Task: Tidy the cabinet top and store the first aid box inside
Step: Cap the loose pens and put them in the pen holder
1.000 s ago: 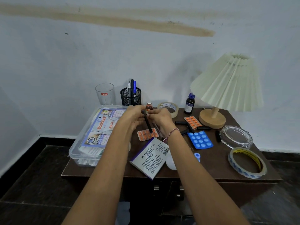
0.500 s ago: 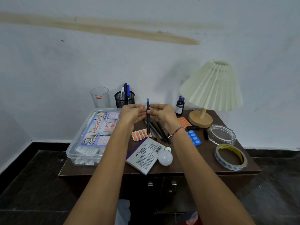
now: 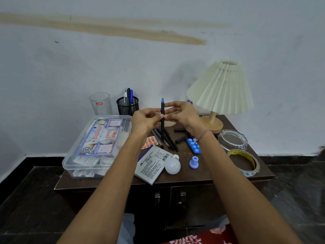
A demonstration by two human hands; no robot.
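A black pen with a blue tip (image 3: 162,107) stands upright above the cabinet top (image 3: 207,175), pinched at its middle by my left hand (image 3: 145,118) and my right hand (image 3: 182,113) together. The clear first aid box (image 3: 95,147) with a printed label lies closed at the cabinet's left side. Several loose black pens (image 3: 169,140) and pen caps (image 3: 181,139) lie under my hands. A black mesh pen holder (image 3: 127,107) with three pens stands at the back.
Orange pills (image 3: 150,142), blue pills (image 3: 194,147), a white stamp-pad box (image 3: 153,164), a bulb (image 3: 172,165) and a blue cap (image 3: 194,162) lie in front. A glass (image 3: 100,103), lamp (image 3: 220,90), glass ashtray (image 3: 232,140) and tape roll (image 3: 243,162) stand around. Cabinet doors (image 3: 177,198) are closed.
The pen went from tilted low between my hands to upright and lifted higher. The view shifted right and back, so the cabinet sits more to the left.
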